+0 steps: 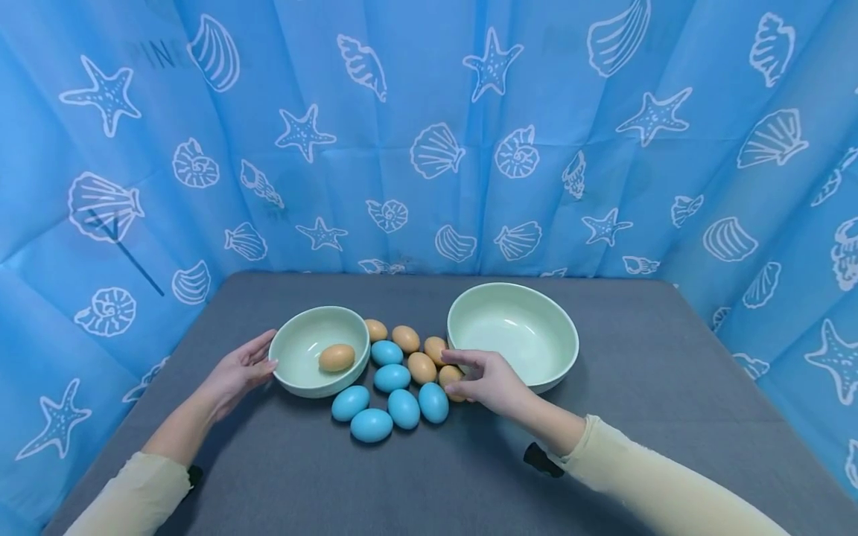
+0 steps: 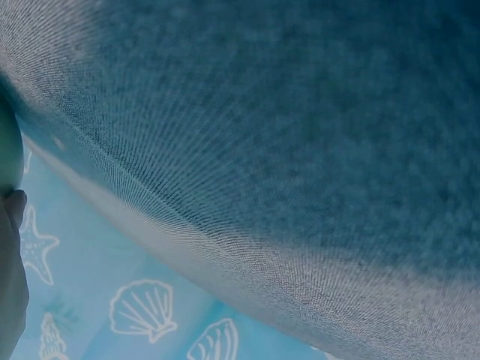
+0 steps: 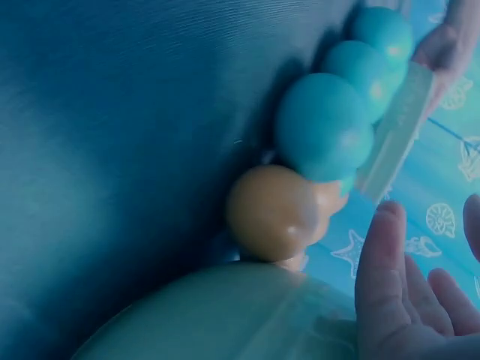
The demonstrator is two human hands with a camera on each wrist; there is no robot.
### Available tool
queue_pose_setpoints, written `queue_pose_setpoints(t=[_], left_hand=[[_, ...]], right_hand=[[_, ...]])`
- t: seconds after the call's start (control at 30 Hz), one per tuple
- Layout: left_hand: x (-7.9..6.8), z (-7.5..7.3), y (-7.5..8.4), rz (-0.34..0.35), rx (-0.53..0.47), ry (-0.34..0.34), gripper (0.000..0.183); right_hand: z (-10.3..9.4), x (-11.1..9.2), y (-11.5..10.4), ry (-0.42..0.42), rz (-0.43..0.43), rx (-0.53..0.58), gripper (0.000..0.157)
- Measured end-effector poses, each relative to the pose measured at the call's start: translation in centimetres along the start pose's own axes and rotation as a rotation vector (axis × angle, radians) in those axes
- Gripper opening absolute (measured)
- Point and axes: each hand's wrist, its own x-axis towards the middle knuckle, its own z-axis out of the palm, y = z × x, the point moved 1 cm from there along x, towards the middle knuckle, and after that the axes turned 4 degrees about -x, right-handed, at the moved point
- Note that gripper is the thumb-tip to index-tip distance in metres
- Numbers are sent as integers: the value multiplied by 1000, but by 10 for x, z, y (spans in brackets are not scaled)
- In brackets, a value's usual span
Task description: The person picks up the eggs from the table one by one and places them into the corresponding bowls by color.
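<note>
My left hand (image 1: 234, 378) rests with its fingers and thumb against the outer left side of the smaller pale green bowl (image 1: 295, 344). Inside that bowl lies one brown egg (image 1: 337, 357). Over the right end of the egg group, my right hand (image 1: 494, 383) hovers, thumb and fingers apart around a brown egg (image 1: 452, 380) beside the larger green bowl (image 1: 506, 335). The right wrist view shows the fingers (image 3: 381, 262) above that egg (image 3: 270, 212), not closed on it. Only an edge of the left hand (image 2: 11, 277) appears in the left wrist view.
Several more brown eggs (image 1: 421, 368) and several blue eggs (image 1: 372, 425) lie close together on the dark grey table (image 1: 302, 476) between the bowls. A blue curtain (image 1: 429, 89) with white shells and starfish hangs behind the table and along its sides.
</note>
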Motion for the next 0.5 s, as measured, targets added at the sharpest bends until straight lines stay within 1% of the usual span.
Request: queue_pose_setpoints(t=[0.1, 0.3, 0.37, 0.5], left_hand=[[0, 0, 0, -2, -1, -1, 71], [1, 1, 1, 1, 5, -8, 70], [1, 1, 1, -1, 8, -9, 71], [1, 2, -1, -1, 7, -11, 70]], right_hand=[[3, -6, 7, 16, -60, -114, 52], [12, -13, 20, 66, -221, -372, 60], [15, -12, 23, 86, -252, -467, 63], [20, -10, 26, 118, -273, -640, 65]])
